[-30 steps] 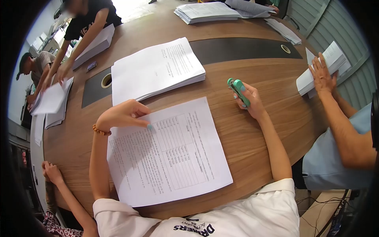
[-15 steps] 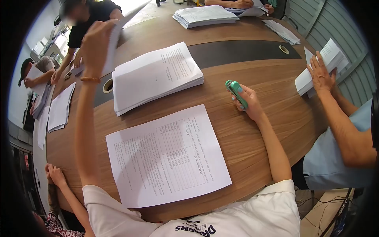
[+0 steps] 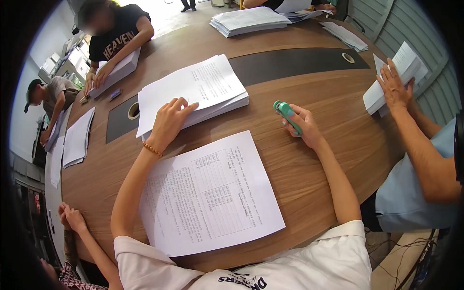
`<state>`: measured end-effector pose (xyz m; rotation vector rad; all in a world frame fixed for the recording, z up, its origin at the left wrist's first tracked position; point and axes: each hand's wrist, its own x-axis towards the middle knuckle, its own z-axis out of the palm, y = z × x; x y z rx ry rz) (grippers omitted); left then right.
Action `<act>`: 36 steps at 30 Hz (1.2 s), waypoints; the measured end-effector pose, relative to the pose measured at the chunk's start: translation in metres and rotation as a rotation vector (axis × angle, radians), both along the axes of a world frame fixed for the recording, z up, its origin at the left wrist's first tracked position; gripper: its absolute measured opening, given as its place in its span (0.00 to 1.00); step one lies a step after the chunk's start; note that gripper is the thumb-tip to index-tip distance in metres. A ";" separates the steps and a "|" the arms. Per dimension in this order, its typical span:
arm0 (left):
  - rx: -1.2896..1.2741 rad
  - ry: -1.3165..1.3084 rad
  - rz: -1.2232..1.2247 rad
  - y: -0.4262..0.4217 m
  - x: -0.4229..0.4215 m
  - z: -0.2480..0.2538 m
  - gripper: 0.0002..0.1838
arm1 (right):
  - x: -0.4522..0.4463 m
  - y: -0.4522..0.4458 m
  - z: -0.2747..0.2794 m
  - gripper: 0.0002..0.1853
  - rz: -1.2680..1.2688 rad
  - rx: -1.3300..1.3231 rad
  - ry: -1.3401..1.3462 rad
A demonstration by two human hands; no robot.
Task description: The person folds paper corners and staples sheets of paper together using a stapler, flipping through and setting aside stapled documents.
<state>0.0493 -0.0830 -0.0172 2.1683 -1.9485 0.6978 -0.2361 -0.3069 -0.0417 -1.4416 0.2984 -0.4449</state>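
Observation:
In my right hand (image 3: 306,126) is a small green stapler (image 3: 289,117), held above the bare wood of the table. My left hand (image 3: 171,118) reaches to the near edge of a thick stack of printed paper (image 3: 217,79). Its fingers are bent over the top sheet with the thumb to the right; the grip is partly hidden. A printed sheet with a table of boxes (image 3: 212,193) lies flat in front of me, its left side under my left forearm.
Across the table (image 3: 309,179), a person in black handles a paper stack (image 3: 118,70). At right, another person's hands (image 3: 396,89) hold folded papers (image 3: 377,96). More paper stacks lie at the far side (image 3: 249,20) and left (image 3: 78,137). A cable hole (image 3: 134,111) is beside my stack.
My left hand has come down from high up, where it held a raised sheet, onto the stack. My right hand stays with the stapler. The person in black has leaned back behind their stack.

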 end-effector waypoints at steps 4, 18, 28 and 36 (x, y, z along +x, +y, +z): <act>0.008 0.016 -0.037 0.005 0.000 0.003 0.15 | 0.000 0.000 -0.001 0.16 -0.006 -0.011 0.001; -0.011 -0.002 -0.087 0.002 0.004 -0.007 0.15 | -0.001 0.002 0.001 0.16 0.000 -0.005 -0.011; -0.020 0.051 -0.089 0.002 -0.008 0.001 0.09 | 0.007 0.016 0.000 0.16 -0.220 -0.570 0.024; 0.056 0.050 -0.031 -0.002 -0.008 -0.001 0.09 | 0.011 0.029 -0.003 0.22 -0.301 -1.077 0.168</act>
